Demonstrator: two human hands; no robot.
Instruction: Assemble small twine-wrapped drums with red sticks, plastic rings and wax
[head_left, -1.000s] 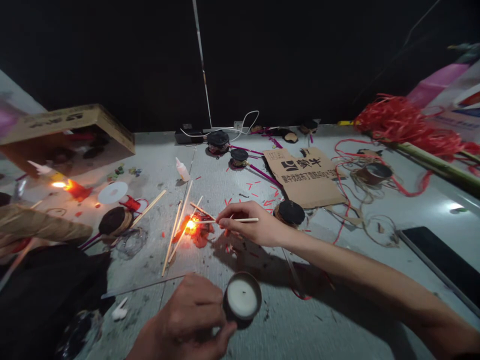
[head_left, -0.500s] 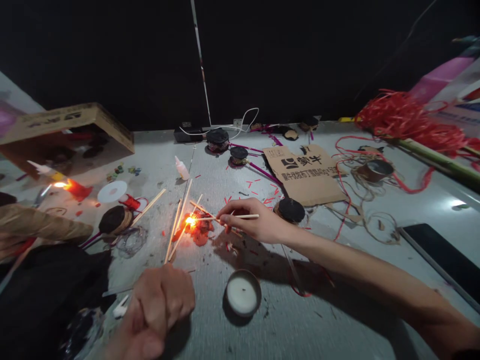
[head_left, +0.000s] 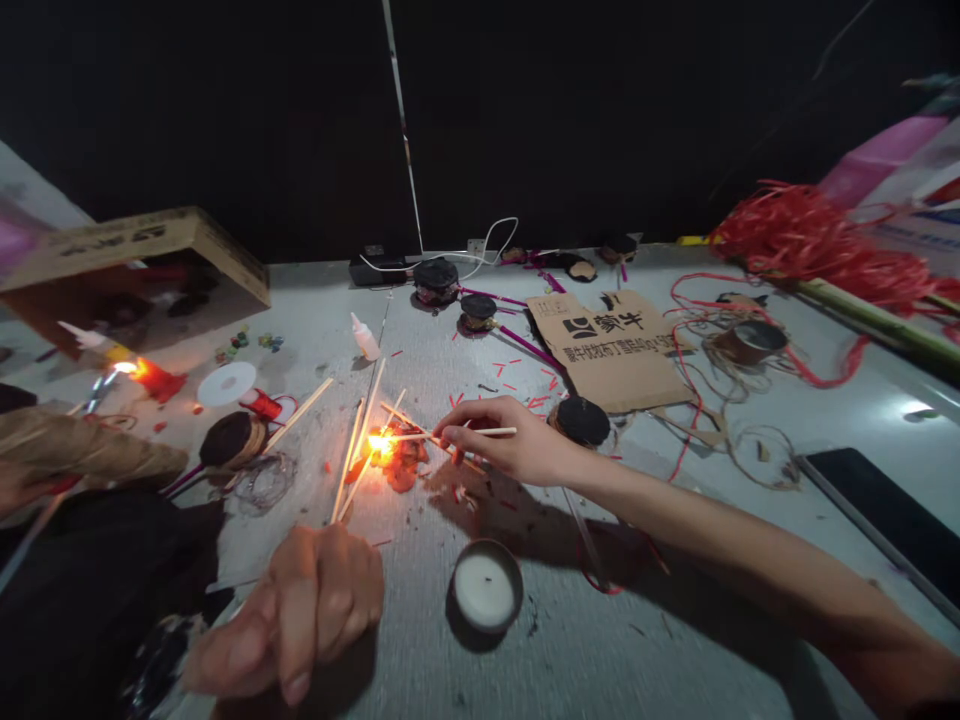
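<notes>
My right hand (head_left: 487, 435) pinches a thin wooden stick (head_left: 491, 432). The stick's far end reaches into a small flame (head_left: 380, 442), which burns in a puddle of melted red wax (head_left: 409, 468) on the table. Several loose wooden sticks (head_left: 351, 455) lie beside and across the wax. At the lower left, my left hand (head_left: 315, 610) is curled into a loose fist, and no object shows in it. Its knuckles are close to the lower ends of the sticks. A tealight candle (head_left: 486, 588), unlit, stands between my forearms.
At left, a co-worker's hand (head_left: 22, 488) is near a brown wrapped roll (head_left: 90, 445) and a burning red candle (head_left: 157, 380). Small black-topped drums (head_left: 583, 420), a glue bottle (head_left: 365, 338), flattened cardboard (head_left: 619, 350), red string (head_left: 697, 400) and a phone (head_left: 892, 520) lie around.
My left hand has turned and shifted slightly left and down, its fingers still curled. My right hand and its stick have barely moved. The co-worker's hand at left has shifted a little.
</notes>
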